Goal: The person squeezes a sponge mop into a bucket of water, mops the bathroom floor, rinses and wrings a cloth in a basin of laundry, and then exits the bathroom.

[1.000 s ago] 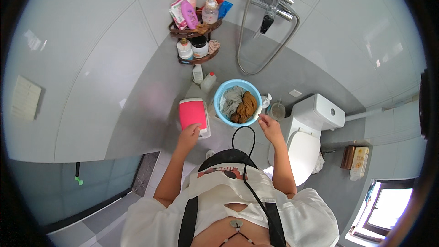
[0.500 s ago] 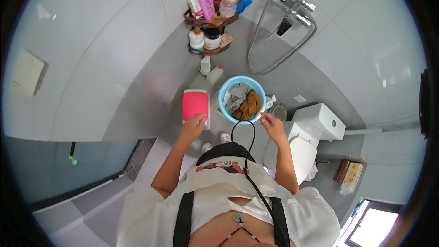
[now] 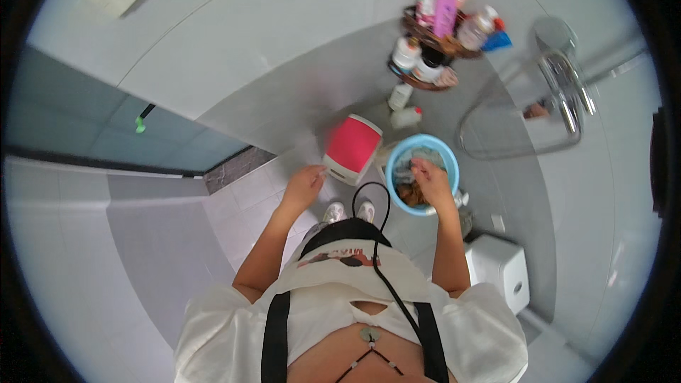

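My left hand hangs beside the front left corner of a bin with a red lid. Its fingers are loosely bent and part-way open, and no object shows in them. Over a round light-blue basin I see my right hand, fingers slightly apart and empty. Inside the basin lie grey-green cloth and brown cloth; my right hand covers part of them. Whether it touches the cloth I cannot tell.
A corner rack holds several toiletry bottles. Two white bottles stand below it. The shower mixer and hose are at right, a toilet tank at lower right. A black cable loops before me. A glass panel is at left.
My view has turned to the right, so the room appears rotated. My right hand now overlaps the basin rather than lying at its right edge; my left hand stays near the bin.
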A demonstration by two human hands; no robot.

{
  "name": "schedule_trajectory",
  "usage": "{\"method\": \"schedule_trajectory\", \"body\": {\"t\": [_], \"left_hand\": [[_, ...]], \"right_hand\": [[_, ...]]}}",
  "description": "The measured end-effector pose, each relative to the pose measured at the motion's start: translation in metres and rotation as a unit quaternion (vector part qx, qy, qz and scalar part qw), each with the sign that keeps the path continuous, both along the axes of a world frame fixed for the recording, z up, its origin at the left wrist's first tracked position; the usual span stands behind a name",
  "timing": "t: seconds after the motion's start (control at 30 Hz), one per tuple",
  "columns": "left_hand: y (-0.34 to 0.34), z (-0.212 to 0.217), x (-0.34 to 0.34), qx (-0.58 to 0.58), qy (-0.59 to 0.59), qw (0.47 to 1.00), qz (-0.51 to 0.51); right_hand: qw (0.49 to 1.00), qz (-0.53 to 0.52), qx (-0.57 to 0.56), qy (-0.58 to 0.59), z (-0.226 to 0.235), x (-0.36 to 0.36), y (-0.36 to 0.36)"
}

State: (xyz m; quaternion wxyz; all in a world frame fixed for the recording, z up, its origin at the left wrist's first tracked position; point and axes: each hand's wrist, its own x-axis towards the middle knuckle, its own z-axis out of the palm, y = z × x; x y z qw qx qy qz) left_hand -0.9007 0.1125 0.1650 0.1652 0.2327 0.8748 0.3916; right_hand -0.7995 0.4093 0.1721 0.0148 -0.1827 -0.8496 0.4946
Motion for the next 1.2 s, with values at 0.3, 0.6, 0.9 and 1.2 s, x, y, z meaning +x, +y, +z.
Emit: {"method": "schedule_trajectory", "body": {"t": [0.3, 0.6, 0.9, 1.2], "left_hand": [[-0.059, 0.014, 0.05, -0.06, 0.017, 0.991, 0.12], [-0.124, 0.002, 0.041, 0.001, 0.068, 0.987, 0.148], [-0.233, -0.002, -0.01, 0.042, 0.101, 0.991, -0.07], [-0.284, -0.009, -0.025, 0.047, 0.041, 0.991, -0.121]], "right_hand": [[0.982, 0.179, -0.019, -0.046, -0.005, -0.049, -0.049], [0.971, 0.237, 0.02, 0.003, 0.022, -0.071, -0.119], [0.996, 0.061, -0.059, -0.007, 0.025, -0.023, -0.235], [0.993, -0.055, 0.079, 0.067, 0.073, -0.007, -0.319]]}}
